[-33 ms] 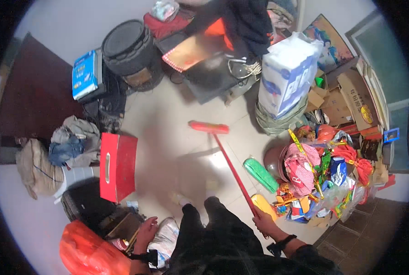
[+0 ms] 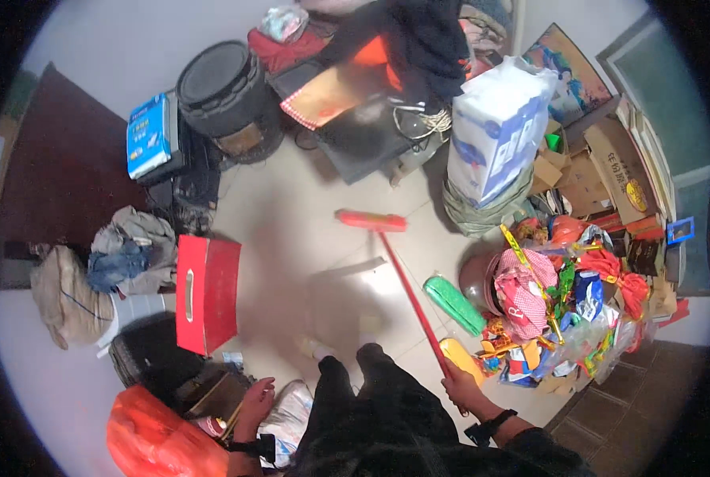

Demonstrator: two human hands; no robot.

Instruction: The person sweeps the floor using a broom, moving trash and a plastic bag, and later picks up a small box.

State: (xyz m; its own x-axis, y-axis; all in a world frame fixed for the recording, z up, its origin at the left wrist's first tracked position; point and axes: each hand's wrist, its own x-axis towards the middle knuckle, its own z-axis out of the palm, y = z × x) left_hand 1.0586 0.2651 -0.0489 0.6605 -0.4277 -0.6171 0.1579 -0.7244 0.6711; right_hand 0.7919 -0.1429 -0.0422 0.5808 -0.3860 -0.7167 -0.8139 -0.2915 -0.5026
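My right hand (image 2: 462,388) is closed round the upper handle of a red broom (image 2: 417,304). The broom slants away from me to the left, and its wide red head (image 2: 372,221) is at the pale tiled floor (image 2: 291,238). At the lower left, my left hand (image 2: 257,400) hangs with nothing in it, its fingers loosely bent and apart. It is nearest to a white plastic bag (image 2: 288,417) and a red plastic bag (image 2: 160,437).
Left of the floor stands a red box (image 2: 215,298). A black barrel (image 2: 229,99) is at the far left. On the right are a tall white-and-blue package (image 2: 498,135), a green packet (image 2: 454,304), a yellow slipper (image 2: 461,359) and a heap with a pink checked cloth (image 2: 523,294).
The broom head has shifted slightly to the right along the floor. My right hand keeps its grip, and my left hand has barely moved.
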